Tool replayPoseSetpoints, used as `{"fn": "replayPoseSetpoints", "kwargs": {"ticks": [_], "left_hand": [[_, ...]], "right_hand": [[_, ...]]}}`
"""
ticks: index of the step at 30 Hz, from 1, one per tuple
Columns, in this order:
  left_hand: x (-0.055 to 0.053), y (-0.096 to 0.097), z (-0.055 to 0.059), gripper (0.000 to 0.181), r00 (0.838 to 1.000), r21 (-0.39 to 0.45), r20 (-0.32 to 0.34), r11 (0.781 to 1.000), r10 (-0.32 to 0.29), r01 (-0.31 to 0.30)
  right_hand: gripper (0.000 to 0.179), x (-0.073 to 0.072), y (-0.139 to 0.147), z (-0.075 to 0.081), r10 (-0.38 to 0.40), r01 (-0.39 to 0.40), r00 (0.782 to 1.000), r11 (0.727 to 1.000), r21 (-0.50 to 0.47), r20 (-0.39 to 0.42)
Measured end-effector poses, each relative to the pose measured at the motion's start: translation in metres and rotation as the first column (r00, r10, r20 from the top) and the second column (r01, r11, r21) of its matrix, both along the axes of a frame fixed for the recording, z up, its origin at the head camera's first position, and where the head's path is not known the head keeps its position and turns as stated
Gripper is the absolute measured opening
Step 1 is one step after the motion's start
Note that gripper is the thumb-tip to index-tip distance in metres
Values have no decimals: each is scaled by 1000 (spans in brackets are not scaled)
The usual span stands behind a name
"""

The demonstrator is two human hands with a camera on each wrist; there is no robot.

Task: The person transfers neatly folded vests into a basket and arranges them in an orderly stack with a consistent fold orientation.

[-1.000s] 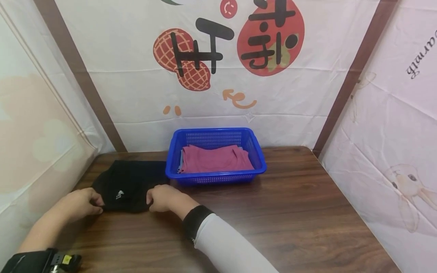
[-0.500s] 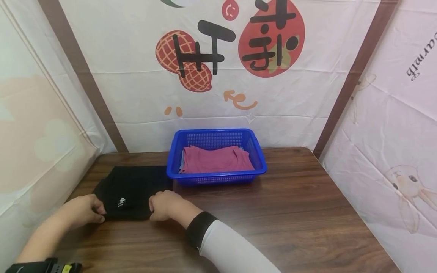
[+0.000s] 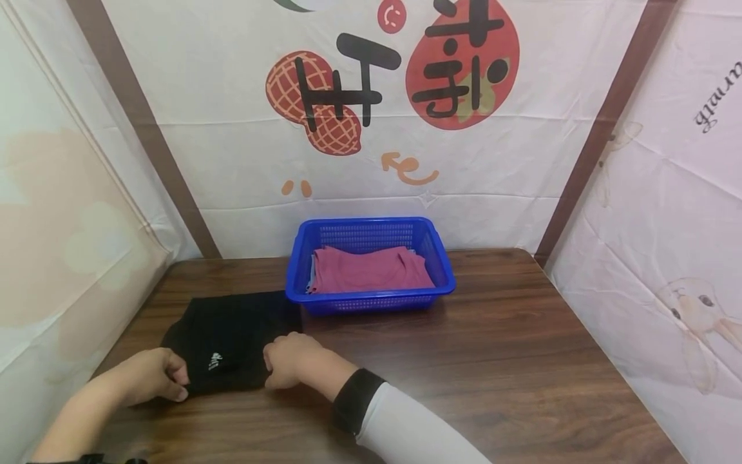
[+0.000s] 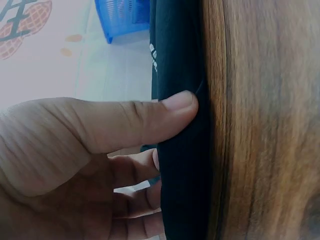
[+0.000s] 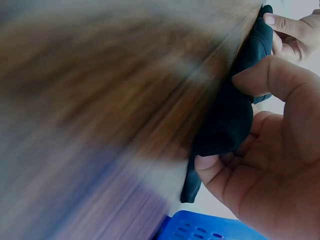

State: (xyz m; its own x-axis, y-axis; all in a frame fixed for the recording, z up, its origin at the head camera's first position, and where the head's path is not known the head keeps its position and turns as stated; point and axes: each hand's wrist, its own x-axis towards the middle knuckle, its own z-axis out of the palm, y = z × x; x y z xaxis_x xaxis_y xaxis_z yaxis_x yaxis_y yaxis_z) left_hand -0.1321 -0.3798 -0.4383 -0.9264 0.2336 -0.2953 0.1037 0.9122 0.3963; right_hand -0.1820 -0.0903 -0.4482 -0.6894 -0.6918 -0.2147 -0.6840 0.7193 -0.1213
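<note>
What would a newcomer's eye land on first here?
Probably the bright blue basket with pink cloth toward the back of the table. Then the black cloth left of it, its near side pinched by the left hand and right hand. Behind, a red peanut print brightens the white backdrop.

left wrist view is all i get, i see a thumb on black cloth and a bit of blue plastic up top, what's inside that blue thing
Observer: It's a blue basket, and the head view shows a pink cloth lying in it.
Operator: ok and the right hand, is that on the black cloth too
Observer: Yes, the right wrist view shows it gripping the black cloth, thumb on one side and fingers on the other.
Operator: got it, which side of the basket is the black cloth on
Observer: In the head view it lies to the left of the basket and nearer the camera; I can't tell whether its far right corner touches the basket.
</note>
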Motion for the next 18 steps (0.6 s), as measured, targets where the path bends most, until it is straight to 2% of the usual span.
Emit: {"fn": "replayPoseSetpoints", "kwargs": {"ticks": [3, 6, 12, 18], "left_hand": [[4, 5, -1, 23, 999, 59, 1, 997, -41, 41], [10, 12, 1, 23, 999, 65, 1, 997, -32, 32], [21, 39, 5, 26, 998, -50, -4, 997, 58, -58], [30, 59, 7, 32, 997, -126, -56, 990, 60, -67]], "right_hand": [[24, 3, 6, 0, 2, -2, 1000, 1000, 15, 0], [26, 6, 9, 3, -3, 3, 1000, 1000, 31, 9], [27, 11, 15, 4, -11, 8, 999, 997, 77, 38], [25, 14, 24, 6, 9, -16, 997, 995, 100, 73]]}}
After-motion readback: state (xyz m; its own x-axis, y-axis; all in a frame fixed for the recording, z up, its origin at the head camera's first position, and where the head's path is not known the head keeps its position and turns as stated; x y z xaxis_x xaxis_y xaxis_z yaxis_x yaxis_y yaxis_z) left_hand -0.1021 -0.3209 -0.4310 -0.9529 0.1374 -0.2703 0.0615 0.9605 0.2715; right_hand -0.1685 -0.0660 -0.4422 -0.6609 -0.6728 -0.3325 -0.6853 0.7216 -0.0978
